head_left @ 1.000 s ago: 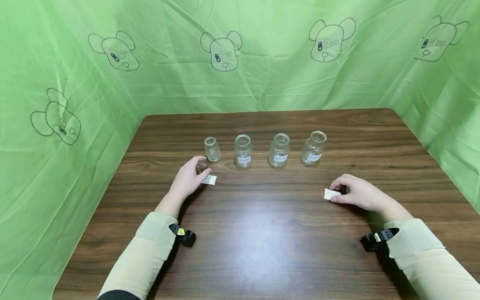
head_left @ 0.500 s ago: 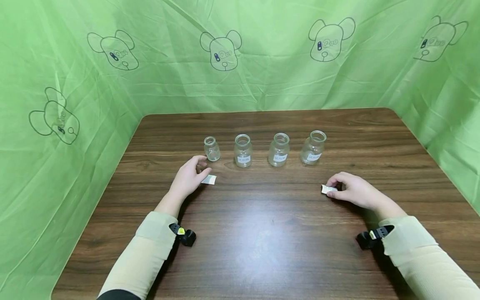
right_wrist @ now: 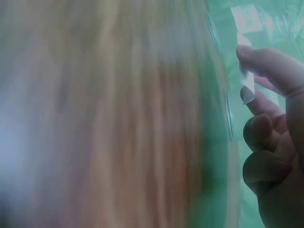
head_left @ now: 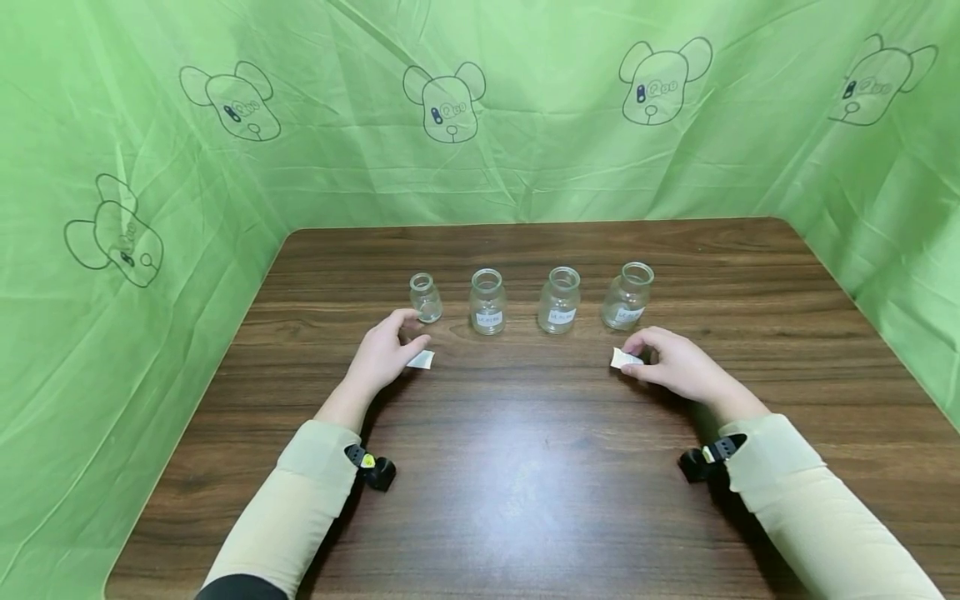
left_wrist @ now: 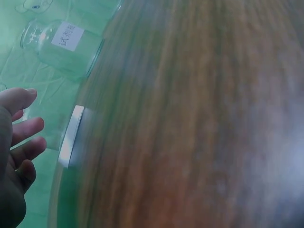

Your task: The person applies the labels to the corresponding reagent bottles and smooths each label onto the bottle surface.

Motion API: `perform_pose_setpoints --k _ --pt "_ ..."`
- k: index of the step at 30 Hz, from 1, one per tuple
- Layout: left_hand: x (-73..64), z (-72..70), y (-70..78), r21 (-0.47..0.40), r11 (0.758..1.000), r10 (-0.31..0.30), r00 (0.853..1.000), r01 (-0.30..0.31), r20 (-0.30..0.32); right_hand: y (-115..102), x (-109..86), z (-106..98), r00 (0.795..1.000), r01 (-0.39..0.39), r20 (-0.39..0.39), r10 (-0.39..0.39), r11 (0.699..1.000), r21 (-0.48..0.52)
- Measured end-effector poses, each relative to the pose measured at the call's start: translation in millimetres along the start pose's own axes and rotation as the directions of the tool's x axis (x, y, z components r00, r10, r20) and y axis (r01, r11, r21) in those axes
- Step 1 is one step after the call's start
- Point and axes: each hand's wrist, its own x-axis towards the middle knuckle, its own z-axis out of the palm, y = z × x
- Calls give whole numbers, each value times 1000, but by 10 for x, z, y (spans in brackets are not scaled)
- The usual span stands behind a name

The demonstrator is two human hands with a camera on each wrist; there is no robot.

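Observation:
My right hand (head_left: 675,364) pinches a small white paper label (head_left: 624,359) between thumb and fingers, low over the table in front of the rightmost jar. In the right wrist view the label (right_wrist: 245,83) is bent, its lower corner curling. My left hand (head_left: 381,352) lies relaxed, fingers loosely bent and holding nothing, beside the smallest glass jar (head_left: 426,300). Another white label (head_left: 422,360) lies on the table by its thumb, partly covered in the head view. To the right stand a second jar (head_left: 487,304), a third (head_left: 559,302) and a fourth (head_left: 627,297), each bearing a white label.
The jars form a row across the brown wooden table (head_left: 510,467), all without lids. Green cloth (head_left: 525,183) printed with bear heads hangs behind the table and at both sides. Each wrist wears a black camera.
My right hand has moved left and away from me with the label, toward the rightmost jar. The left hand stays almost where it was; the jars have not moved.

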Motion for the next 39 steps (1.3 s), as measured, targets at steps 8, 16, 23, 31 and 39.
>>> perform_pose_setpoints --k 8,16,23,31,39 --pt "52 87 133 -68 996 58 998 -56 21 -227 216 116 1000 19 22 -20 998 63" --pt "87 174 245 -98 992 79 995 -73 56 -433 387 203 997 64 32 -66 995 70" --pt "112 342 371 -75 993 104 986 -95 127 -589 536 324 988 153 27 -153 988 17" --pt "149 511 571 -120 983 157 971 -137 178 -822 685 454 977 208 38 -209 978 17" --pt "164 570 678 -174 978 155 956 -113 248 -943 775 530 968 248 40 -249 968 18"
